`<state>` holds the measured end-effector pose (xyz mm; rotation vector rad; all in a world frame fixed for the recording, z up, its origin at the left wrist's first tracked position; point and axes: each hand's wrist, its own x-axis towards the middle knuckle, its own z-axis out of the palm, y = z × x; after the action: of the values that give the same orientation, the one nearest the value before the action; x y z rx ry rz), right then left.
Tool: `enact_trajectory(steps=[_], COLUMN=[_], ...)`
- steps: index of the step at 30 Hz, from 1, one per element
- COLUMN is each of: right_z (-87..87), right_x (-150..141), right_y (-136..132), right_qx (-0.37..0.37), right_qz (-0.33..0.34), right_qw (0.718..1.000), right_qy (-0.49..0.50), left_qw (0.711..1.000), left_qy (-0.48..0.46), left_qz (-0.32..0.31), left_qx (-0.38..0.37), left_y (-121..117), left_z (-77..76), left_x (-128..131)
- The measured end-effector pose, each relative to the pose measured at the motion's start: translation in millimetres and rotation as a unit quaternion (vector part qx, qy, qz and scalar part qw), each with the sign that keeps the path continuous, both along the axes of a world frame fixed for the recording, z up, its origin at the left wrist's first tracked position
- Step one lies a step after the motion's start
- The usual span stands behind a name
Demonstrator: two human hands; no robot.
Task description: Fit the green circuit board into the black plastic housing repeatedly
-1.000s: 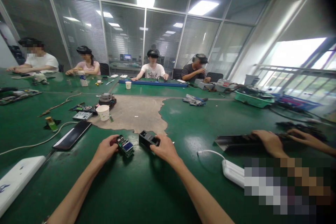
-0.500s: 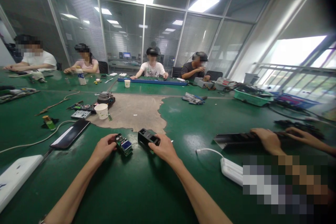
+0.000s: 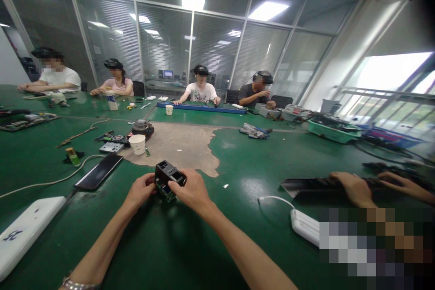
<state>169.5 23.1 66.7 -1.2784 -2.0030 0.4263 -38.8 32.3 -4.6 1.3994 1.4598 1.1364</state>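
Note:
My left hand [image 3: 141, 191] is closed on the left edge of a green circuit board [image 3: 167, 194] that carries a small dark display. Gripped in my right hand [image 3: 194, 189] is a black plastic housing [image 3: 169, 172] with square openings. The housing sits over the upper part of the board and hides much of it; whether the two are joined I cannot tell. Both hands are just above the green table, in front of a bare tan patch [image 3: 180, 145].
To the left lie a phone [image 3: 98, 172], a white power bank [image 3: 30, 231], a small bottle [image 3: 72, 157] and a paper cup [image 3: 137, 144]. At right, a co-worker's hands rest on a long black part [image 3: 312, 186], near a white charger [image 3: 304, 225]. Several people sit across the table.
My right hand has brought the black housing leftward onto the circuit board, which my left hand still holds. Before, the two parts were apart. The view has shifted slightly.

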Motion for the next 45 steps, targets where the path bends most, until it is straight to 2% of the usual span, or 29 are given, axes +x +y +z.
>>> enact_trajectory(steps=[7,14,21,30,37,40,45], right_z=[-5.2,-5.8,-13.0,-17.2,-25.3,-20.7,6.4], right_x=[-14.2,-17.8,-19.0,-19.8,-23.2,-23.2,-7.1], right_y=[-4.6,-9.2,-9.5,-16.7,-15.1,-11.4,5.4], right_qx=[0.009,0.013,0.013,-0.016,0.000,0.011,0.006], right_qz=[-0.021,-0.025,-0.023,-0.008,-0.016,-0.017,0.005], right_qw=[0.998,0.997,0.995,0.992,0.994,0.996,1.000], right_qy=[-0.053,-0.069,-0.100,-0.125,-0.110,-0.084,-0.010], left_qw=[1.000,0.994,0.990,0.988,0.990,0.991,0.994], left_qy=[0.005,0.065,0.126,0.135,0.124,0.117,0.082], left_qz=[0.008,0.082,0.065,0.075,0.067,0.059,0.068], left_qx=[-0.025,-0.024,-0.002,-0.008,-0.007,-0.010,-0.035], left_y=[-2.1,-2.3,0.6,-2.8,0.2,1.5,-0.2], left_z=[7.6,11.1,5.3,14.3,5.9,2.9,3.5], left_x=[-1.0,-9.3,-12.1,-9.1,-12.6,-14.2,-13.3])
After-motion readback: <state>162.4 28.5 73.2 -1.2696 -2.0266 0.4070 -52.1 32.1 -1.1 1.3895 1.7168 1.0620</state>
